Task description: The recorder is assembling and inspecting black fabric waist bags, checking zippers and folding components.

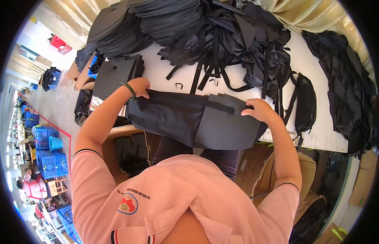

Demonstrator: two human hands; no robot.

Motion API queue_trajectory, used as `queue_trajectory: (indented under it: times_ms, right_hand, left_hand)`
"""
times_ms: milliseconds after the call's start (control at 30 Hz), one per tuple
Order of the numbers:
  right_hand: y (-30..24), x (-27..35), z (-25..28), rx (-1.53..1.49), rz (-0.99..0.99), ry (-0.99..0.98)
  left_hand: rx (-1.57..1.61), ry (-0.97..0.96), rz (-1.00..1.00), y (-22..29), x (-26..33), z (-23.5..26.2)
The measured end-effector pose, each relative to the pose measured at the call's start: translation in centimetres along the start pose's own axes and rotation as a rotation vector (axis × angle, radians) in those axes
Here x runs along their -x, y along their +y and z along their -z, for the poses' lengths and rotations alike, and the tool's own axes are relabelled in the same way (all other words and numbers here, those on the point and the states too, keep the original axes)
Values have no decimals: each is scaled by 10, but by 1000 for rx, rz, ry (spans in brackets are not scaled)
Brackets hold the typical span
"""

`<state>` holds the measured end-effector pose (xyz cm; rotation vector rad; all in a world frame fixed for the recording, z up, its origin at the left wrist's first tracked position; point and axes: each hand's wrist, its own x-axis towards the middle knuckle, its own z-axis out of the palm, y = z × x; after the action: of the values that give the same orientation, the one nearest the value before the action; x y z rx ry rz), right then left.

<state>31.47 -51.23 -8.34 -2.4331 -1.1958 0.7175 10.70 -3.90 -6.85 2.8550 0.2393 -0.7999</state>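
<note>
A wide black fabric piece (167, 114) is stretched between my two hands at the table's near edge. Its left corner is pinched in my left hand (138, 88), which wears a dark green bangle on the wrist. A dark grey stiff panel (228, 128) lies against the right half of the fabric, with a short black strip (220, 107) across its upper part. My right hand (261, 110) is closed at the upper right edge; thumb and fingers grip black material there. Whether it pinches fabric, panel or both, I cannot tell.
Tall stacks of dark panels (169, 20) and a smaller stack (116, 77) stand on the white table (319, 132). A black heap with straps (246, 44) fills the back. At right are a black pouch (305, 101) and hanging black pieces (344, 81). Cardboard boxes (110, 158) sit below.
</note>
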Motion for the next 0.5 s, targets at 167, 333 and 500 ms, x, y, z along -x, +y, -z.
queue_trajectory:
  times_ms: [167,333,500]
  right_hand:
    - [-17,12,3,79,-40,92]
    - [-25,21,-4,274,-55,215]
    - [-31,13,10,161,34,347]
  left_hand:
    - [-90,435,-92,60,36,7]
    - [127,395,-720,202,60,-2]
    - [-40,407,-710,237,51,-117]
